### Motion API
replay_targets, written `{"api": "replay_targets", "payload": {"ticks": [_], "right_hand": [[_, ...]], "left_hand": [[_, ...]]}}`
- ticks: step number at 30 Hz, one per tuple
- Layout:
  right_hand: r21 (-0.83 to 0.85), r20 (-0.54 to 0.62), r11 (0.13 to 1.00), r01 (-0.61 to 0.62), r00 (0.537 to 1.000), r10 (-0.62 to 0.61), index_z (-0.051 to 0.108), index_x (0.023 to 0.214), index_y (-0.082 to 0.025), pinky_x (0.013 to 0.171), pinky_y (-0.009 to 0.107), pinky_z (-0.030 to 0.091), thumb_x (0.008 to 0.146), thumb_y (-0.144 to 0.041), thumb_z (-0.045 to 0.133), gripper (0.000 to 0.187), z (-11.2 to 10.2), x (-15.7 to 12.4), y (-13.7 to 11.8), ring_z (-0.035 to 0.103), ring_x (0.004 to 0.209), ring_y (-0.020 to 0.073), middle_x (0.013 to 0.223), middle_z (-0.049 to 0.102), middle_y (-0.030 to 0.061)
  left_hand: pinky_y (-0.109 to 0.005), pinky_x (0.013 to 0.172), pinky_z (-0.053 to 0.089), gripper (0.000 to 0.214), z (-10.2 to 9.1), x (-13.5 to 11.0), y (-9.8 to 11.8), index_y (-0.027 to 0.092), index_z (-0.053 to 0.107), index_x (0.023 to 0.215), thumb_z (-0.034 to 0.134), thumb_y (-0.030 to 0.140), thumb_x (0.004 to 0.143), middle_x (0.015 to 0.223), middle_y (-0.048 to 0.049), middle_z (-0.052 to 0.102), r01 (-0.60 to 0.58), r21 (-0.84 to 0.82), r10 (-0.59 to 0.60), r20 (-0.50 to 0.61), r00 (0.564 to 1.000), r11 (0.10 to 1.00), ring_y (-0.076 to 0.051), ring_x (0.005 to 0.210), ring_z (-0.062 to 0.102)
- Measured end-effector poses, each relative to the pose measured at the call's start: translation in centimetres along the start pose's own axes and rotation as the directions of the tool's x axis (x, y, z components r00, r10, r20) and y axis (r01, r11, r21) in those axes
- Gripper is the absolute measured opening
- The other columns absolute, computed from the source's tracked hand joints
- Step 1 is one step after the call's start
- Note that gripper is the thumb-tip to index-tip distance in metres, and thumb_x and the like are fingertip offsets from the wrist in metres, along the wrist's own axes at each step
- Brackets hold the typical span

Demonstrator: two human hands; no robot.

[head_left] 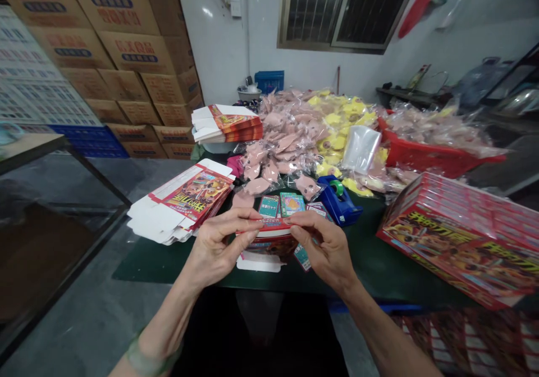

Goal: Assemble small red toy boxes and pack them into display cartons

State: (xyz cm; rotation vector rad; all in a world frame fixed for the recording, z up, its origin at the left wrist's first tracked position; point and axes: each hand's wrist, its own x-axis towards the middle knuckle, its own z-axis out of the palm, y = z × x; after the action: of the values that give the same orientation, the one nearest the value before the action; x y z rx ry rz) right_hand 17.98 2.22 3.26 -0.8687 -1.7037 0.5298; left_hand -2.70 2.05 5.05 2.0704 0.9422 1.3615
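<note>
Both my hands hold a small red printed carton (269, 236) just above the near edge of the dark green table (370, 264). My left hand (219, 248) pinches its left end with thumb and fingers closed. My right hand (324, 248) grips its right end the same way. The carton's white flap hangs below. Small green and pink cards (286, 204) lie on the table right behind the carton.
A fan of flat unfolded cartons (181, 200) lies to the left, another stack (227, 123) further back. A blue tape dispenser (339, 200) sits behind the cards. Bagged pink and yellow items (303, 135) fill the back. Red finished boxes (458, 236) stand at right. Cardboard cases (126, 57) line the left wall.
</note>
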Motion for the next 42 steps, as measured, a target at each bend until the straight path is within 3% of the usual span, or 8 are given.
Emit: {"api": "replay_targets", "payload": {"ticks": [6, 15, 24, 28, 30, 34, 39, 42], "right_hand": [[-0.044, -0.059, 0.991, 0.128, 0.990, -0.130, 0.061, 0.091, -0.021, 0.077, 0.031, 0.053, 0.082, -0.010, 0.055, 0.015, 0.3, -0.3, 0.2, 0.064, 0.087, 0.0161, 0.090, 0.067, 0.0044], [0.052, -0.115, 0.999, -0.003, 0.993, 0.009, 0.061, 0.094, -0.022, 0.075, 0.030, 0.054, 0.083, -0.015, 0.056, 0.013, 0.9, -1.3, 1.6, 0.063, 0.092, 0.0172, 0.098, 0.064, 0.0065], [-0.207, -0.138, 0.951, 0.230, 0.955, -0.261, 0.051, 0.116, -0.028, 0.081, 0.036, 0.051, 0.083, -0.010, 0.053, 0.037, 2.1, -2.6, 2.2, 0.060, 0.097, 0.0188, 0.106, 0.060, 0.0074], [-0.249, -0.057, 0.958, 0.140, 0.986, -0.159, 0.049, 0.122, -0.025, 0.076, 0.031, 0.052, 0.085, -0.015, 0.050, 0.038, -0.1, -2.9, 2.9, 0.060, 0.096, 0.0176, 0.108, 0.059, 0.0083], [-0.354, -0.199, 0.933, -0.062, 0.980, -0.011, 0.050, 0.120, -0.020, 0.067, 0.029, 0.052, 0.088, -0.021, 0.046, 0.033, -2.4, -2.6, 4.3, 0.062, 0.080, 0.0156, 0.099, 0.061, 0.0078], [-0.534, -0.500, 0.632, -0.561, 0.813, 0.299, 0.057, 0.111, -0.012, 0.071, 0.034, 0.049, 0.086, -0.027, 0.044, 0.032, -7.7, -0.4, 7.7, 0.060, 0.079, 0.0189, 0.090, 0.060, 0.0092], [-0.564, -0.425, 0.442, -0.697, 0.704, 0.569, 0.066, 0.074, -0.015, 0.071, 0.031, 0.047, 0.071, -0.029, 0.069, 0.014, -10.7, 3.0, 10.4, 0.061, 0.078, 0.0196, 0.079, 0.062, 0.0047], [-0.530, -0.377, 0.366, -0.765, 0.599, 0.706, 0.063, 0.081, -0.013, 0.068, 0.029, 0.050, 0.080, -0.033, 0.063, 0.020, -10.9, 3.7, 11.1, 0.061, 0.074, 0.0145, 0.080, 0.063, 0.0012]], "left_hand": [[-0.037, 0.090, 0.050, 0.034, 0.8, -1.3, -0.9, 0.016, 0.061, 0.110, 0.050, 0.003, 0.081, 0.110, -0.0126, 0.065, -0.239, 0.248, 0.249, -0.009, 0.969, 0.939, -0.021, 0.102, 0.062], [-0.050, 0.091, 0.047, 0.042, 2.8, -2.0, -1.7, 0.018, 0.055, 0.115, 0.060, 0.004, 0.075, 0.121, -0.0158, 0.058, -0.314, 0.338, 0.367, -0.104, 0.925, 0.887, -0.031, 0.115, 0.053], [-0.033, 0.077, 0.053, 0.033, 3.7, -1.6, -2.9, 0.021, 0.059, 0.103, 0.071, 0.021, 0.072, 0.105, -0.0074, 0.062, -0.134, 0.188, 0.180, -0.258, 0.949, 0.973, -0.019, 0.088, 0.063], [-0.024, 0.067, 0.050, 0.037, 4.0, -1.3, -3.8, 0.021, 0.059, 0.103, 0.073, 0.026, 0.069, 0.091, -0.0017, 0.066, -0.016, 0.236, 0.103, -0.362, 0.926, 0.972, -0.015, 0.074, 0.063], [-0.023, 0.063, 0.049, 0.039, 4.1, -1.3, -4.1, 0.021, 0.059, 0.102, 0.074, 0.030, 0.068, 0.090, -0.0011, 0.066, 0.025, 0.259, 0.081, -0.390, 0.917, 0.966, -0.014, 0.068, 0.062], [-0.023, 0.063, 0.050, 0.037, 4.3, -1.2, -4.3, 0.020, 0.059, 0.101, 0.072, 0.032, 0.069, 0.089, -0.0015, 0.067, 0.026, 0.288, 0.099, -0.412, 0.906, 0.957, -0.014, 0.066, 0.063], [-0.024, 0.065, 0.051, 0.034, 4.2, -0.9, -4.6, 0.020, 0.060, 0.100, 0.071, 0.030, 0.070, 0.088, -0.0022, 0.067, -0.025, 0.241, 0.124, -0.403, 0.907, 0.970, -0.015, 0.069, 0.063], [-0.025, 0.067, 0.051, 0.034, 4.2, -0.7, -5.0, 0.019, 0.059, 0.100, 0.071, 0.031, 0.069, 0.089, -0.0029, 0.067, -0.026, 0.210, 0.108, -0.391, 0.914, 0.977, -0.016, 0.071, 0.063]]}}
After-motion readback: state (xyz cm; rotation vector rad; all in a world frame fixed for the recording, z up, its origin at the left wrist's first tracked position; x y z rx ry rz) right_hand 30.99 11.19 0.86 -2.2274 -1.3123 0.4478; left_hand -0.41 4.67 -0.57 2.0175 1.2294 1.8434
